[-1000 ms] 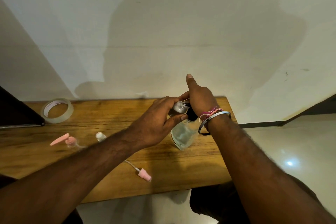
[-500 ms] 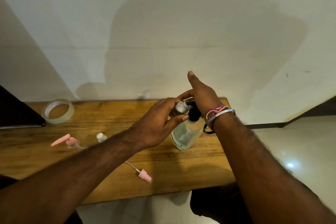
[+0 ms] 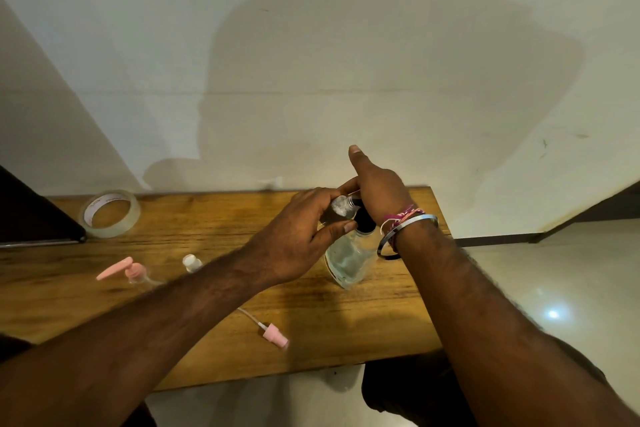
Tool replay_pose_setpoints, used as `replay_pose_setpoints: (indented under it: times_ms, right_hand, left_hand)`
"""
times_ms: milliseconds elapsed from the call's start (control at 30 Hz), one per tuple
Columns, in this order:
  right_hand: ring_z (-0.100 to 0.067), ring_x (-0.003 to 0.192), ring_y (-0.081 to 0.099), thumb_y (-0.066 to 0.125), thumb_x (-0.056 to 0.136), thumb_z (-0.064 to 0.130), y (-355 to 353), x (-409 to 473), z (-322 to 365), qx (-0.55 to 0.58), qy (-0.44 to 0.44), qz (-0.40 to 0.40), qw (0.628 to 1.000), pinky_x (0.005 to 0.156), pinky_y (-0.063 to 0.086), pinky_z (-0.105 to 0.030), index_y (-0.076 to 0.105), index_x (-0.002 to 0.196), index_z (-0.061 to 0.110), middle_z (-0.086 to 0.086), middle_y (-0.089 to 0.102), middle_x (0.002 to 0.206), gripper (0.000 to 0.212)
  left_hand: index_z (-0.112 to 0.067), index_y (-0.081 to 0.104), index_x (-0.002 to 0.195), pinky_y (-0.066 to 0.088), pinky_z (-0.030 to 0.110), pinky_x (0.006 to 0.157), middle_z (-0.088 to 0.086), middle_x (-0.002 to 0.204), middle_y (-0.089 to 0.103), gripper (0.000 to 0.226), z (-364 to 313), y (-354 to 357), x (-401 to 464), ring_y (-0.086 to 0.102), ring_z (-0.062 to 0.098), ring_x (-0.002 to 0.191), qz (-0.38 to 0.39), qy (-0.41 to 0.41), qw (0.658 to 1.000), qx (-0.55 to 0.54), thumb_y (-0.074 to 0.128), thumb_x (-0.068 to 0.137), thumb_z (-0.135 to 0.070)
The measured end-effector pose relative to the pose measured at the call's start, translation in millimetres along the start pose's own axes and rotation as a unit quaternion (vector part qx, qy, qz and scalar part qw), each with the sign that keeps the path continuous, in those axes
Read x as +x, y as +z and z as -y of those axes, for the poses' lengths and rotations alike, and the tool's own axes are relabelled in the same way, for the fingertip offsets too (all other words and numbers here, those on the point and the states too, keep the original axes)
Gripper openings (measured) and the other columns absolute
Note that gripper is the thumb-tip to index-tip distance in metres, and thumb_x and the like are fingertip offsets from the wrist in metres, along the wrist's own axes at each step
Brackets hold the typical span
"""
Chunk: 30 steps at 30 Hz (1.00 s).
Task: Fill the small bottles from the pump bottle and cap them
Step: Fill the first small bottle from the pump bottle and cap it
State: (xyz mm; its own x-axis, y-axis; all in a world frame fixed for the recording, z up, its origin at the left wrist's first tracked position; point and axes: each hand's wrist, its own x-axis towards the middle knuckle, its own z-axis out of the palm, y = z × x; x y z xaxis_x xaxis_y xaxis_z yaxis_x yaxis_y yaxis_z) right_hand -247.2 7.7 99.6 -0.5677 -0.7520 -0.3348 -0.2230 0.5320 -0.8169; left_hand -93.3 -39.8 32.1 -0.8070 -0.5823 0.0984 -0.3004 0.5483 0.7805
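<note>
The left hand (image 3: 294, 239) is reaching in from the lower left and is pinching a small clear bottle (image 3: 341, 207) between its thumb and curled fingers, holding it tilted at the head of the pump bottle (image 3: 349, 256). The pump bottle is standing on the wooden counter (image 3: 207, 350), toward the counter's right end, with clear liquid showing in its lower part and a black collar (image 3: 364, 220) at its neck. The right hand (image 3: 379, 191) is resting on top of the pump, palm down over the pump head, with the thumb extended straight up and away; the other fingers are lying over the pump and are mostly hidden behind the left hand, so how they are curling cannot be told. A metal bangle (image 3: 407, 234) and pink threads (image 3: 401, 215) are sitting on the right wrist, just beside the pump bottle's shoulder.

To the left, well apart from the hands, a small bottle with a pink pump top (image 3: 130, 270) is lying on the counter. Near it, a second small clear bottle with a white neck (image 3: 191, 262) is standing partly behind the left forearm. A pink spray cap with a thin dip tube (image 3: 273, 338) is lying near the front edge of the counter, below the left forearm. A roll of clear tape (image 3: 110, 213) is lying flat at the back left of the counter, close to the wall (image 3: 311, 80).
</note>
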Motion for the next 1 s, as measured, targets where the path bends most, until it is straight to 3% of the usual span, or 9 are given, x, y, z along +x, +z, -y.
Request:
replay_pose_setpoints:
  times_ms: [167, 300, 433, 1000]
  right_hand:
    - [-0.026, 0.081, 0.069, 0.029, 0.101, 0.063, 1.7, 2.3, -2.1, -0.001, 0.002, -0.011, 1.0, 0.092, 0.053, -0.044, 0.078, 0.082, 0.01, -0.008, 0.073, 0.082, 0.074]
    - [-0.026, 0.085, 0.069, 0.032, 0.103, 0.058, -1.9, 0.3, -0.5, -0.023, -0.025, 0.014, 0.999, 0.088, 0.054, -0.042, 0.077, 0.102, 0.014, -0.009, 0.074, 0.09, 0.063]
    - [-0.023, 0.073, 0.067, 0.038, 0.095, 0.071, -6.0, 2.1, 3.0, 0.063, 0.031, 0.042, 0.997, 0.082, 0.054, -0.038, 0.077, 0.08, 0.009, -0.006, 0.073, 0.077, 0.074]
    - [-0.021, 0.069, 0.068, 0.033, 0.098, 0.068, 0.4, 3.3, -2.6, 0.012, -0.013, 0.008, 1.0, 0.081, 0.055, -0.039, 0.078, 0.076, 0.013, -0.002, 0.072, 0.07, 0.074]
  left_hand:
    - [-0.029, 0.054, 0.143, 0.052, 0.041, 0.099, -0.012, 0.128, 0.062, 0.06, 2.2, 2.0, 0.6, 0.053, 0.009, 0.121, 0.003, -0.008, 1.0, 0.003, 0.047, 0.098, -0.068]
    - [-0.029, 0.056, 0.141, 0.052, 0.036, 0.096, -0.012, 0.126, 0.063, 0.059, 0.1, 1.2, 0.1, 0.055, 0.008, 0.118, 0.001, -0.003, 1.0, -0.007, 0.046, 0.098, -0.068]
    - [-0.029, 0.056, 0.139, 0.051, 0.031, 0.092, -0.014, 0.122, 0.063, 0.056, -4.0, -0.4, -0.6, 0.055, 0.006, 0.116, -0.007, 0.003, 1.0, -0.021, 0.048, 0.098, -0.065]
    - [-0.029, 0.057, 0.136, 0.052, 0.034, 0.092, -0.011, 0.121, 0.064, 0.047, -3.1, -0.2, -2.6, 0.056, 0.008, 0.115, -0.015, 0.005, 1.0, -0.027, 0.053, 0.099, -0.058]
